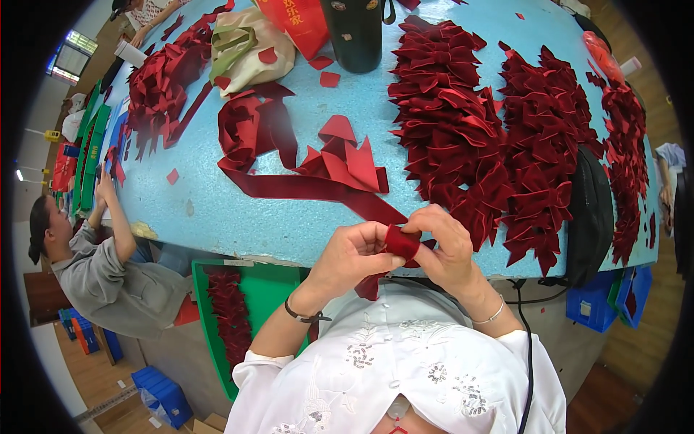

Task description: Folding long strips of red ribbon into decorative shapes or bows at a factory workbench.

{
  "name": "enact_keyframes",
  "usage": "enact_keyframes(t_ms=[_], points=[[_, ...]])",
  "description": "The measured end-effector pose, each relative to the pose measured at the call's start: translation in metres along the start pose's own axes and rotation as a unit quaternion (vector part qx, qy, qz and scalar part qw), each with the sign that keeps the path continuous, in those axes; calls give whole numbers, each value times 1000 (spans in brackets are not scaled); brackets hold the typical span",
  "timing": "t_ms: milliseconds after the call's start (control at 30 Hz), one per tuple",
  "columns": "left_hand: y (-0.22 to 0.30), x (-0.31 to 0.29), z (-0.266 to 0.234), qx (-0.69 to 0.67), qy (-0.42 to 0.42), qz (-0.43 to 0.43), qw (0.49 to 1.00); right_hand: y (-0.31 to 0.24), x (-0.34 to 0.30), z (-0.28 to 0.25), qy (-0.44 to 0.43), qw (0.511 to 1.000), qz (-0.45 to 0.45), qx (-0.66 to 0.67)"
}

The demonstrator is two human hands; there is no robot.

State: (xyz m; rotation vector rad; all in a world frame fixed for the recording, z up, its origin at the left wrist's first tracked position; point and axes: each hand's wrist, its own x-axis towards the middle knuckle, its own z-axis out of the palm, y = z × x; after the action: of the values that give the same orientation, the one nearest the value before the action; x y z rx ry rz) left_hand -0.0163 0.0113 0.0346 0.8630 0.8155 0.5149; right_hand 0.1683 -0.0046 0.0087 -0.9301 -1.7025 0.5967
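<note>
Left fingers and right fingers pinch red ribbon — bows lie beyond.

1. Left hand: fingers curled, thumb and fingertips pinching.
2. Right hand: fingers bent, pinching too, tips near the left's.
3. Left forearm: angled up and inward.
4. Right forearm: likewise angled up and inward.

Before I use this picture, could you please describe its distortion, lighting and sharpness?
Head view: the table bows along its near edge and corners go black; lighting there is fairly even, with a lamp glaring far left; left hand, right hand and ribbon look fairly sharp in that view.
</note>
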Motion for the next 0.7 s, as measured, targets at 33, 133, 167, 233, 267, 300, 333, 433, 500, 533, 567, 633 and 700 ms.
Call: enact_keyframes(t_ms=[33, 133, 167, 233, 267, 300, 333, 433, 500, 533, 567, 633, 700], points=[[-1, 1, 1, 0, 0, -1, 1000, 1, 0, 0, 1, 1000, 1, 0], [-6, 4, 2, 10, -15, 13, 1000, 3, 0, 2, 16, 1000, 3, -27], [-6, 4, 2, 10, -15, 11, 1000, 4, -1, 3, 17, 1000, 4, -26], [-5, 5, 2, 29, -22, 16, 999, 7, -6, 5, 45, 996, -33, -68], [-5, 5, 2, 39, -26, 19, 999, 8, -7, 6, 58, 993, -52, -88], [-5, 6, 2, 40, -26, 17, 999, 7, -8, 7, 60, 993, -50, -88], [-6, 7, 2, 44, -27, 14, 999, 6, -9, 8, 66, 992, -45, -99], [-6, 8, 2, 55, -29, 8, 998, 5, -10, 8, 80, 989, -33, -122], [-5, 8, 4, 17, -8, 13, 1000, 8, -9, 6, 79, 988, -34, -127], [-5, 8, 5, -2, 3, 16, 1000, 8, -9, 5, 79, 988, -34, -129], [-4, 8, 6, -2, 3, 15, 1000, 8, -8, 4, 79, 988, -33, -130], [-4, 10, 7, -40, 16, 20, 999, 5, -4, 0, 60, 990, -26, -124], [-3, 10, 7, -61, 24, 22, 998, 4, -4, 0, 50, 991, -23, -121]])
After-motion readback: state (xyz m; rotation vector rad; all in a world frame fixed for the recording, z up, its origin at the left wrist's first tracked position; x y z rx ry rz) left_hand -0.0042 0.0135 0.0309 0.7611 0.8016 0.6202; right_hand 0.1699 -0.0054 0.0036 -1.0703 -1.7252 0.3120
